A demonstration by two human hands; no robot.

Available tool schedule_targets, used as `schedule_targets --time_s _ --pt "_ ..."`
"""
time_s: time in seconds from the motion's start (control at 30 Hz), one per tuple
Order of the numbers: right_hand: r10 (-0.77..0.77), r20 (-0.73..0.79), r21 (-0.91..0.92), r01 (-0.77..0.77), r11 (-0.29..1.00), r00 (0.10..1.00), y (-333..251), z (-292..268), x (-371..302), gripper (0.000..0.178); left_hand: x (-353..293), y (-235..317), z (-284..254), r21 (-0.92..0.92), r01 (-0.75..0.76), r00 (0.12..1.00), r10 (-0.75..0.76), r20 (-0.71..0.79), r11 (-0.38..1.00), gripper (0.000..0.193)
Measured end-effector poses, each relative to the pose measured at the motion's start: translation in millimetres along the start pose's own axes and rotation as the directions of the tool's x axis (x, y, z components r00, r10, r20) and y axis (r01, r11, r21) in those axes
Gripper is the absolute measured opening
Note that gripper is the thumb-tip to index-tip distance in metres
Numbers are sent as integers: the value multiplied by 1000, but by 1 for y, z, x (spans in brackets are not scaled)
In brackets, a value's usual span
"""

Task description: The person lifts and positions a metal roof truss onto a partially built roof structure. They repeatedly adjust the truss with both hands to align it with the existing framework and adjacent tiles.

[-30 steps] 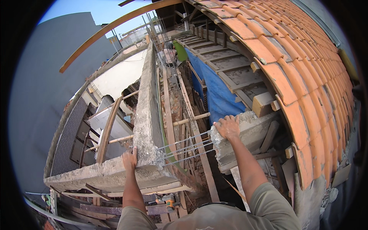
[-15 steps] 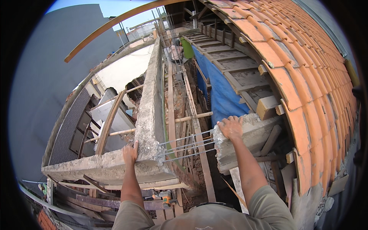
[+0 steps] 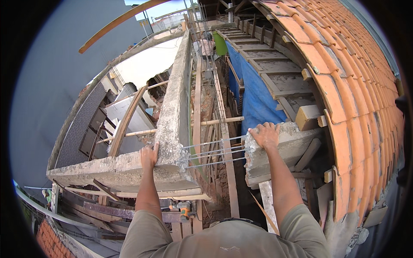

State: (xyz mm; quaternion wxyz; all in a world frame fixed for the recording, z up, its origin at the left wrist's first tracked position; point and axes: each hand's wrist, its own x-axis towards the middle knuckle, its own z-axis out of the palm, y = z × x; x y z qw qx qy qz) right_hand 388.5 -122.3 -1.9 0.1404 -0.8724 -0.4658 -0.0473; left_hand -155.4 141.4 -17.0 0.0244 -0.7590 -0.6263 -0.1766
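Note:
My left hand (image 3: 149,155) rests on the top edge of a rough concrete beam (image 3: 99,167), near the corner where a second beam (image 3: 172,116) runs away from me. Across the gap, my right hand (image 3: 265,135) lies over the broken end of another concrete beam (image 3: 279,151). Both hands have their fingers spread on the concrete and hold nothing loose. Several bare steel reinforcing bars (image 3: 215,151) bridge the gap between the broken beam ends. An orange and grey power tool (image 3: 185,210) sits below the left beam, close to my body.
Beneath the bars is a deep gap with long planks (image 3: 228,172) and rubble. Orange roof tiles (image 3: 344,107) slope along the right, beside a blue tarp (image 3: 254,92). Wooden props (image 3: 129,120) stand at the left. A plank (image 3: 116,26) juts in overhead. What looks like a person (image 3: 205,47) is far ahead.
My view has shifted slightly, so the beams and bars appear a little farther right and the far end higher. Both hands remain on the same concrete beams.

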Motion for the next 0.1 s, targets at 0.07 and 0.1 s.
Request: schedule_targets --time_s 0.07,0.1 --pt "-9 -1 32 9 999 1000 3 5 6 78 1 -1 0 -16 -37 999 37 6 999 79" --pt "-10 16 27 10 1000 1000 3 8 9 78 1 -2 0 -29 -39 999 39 7 999 78"
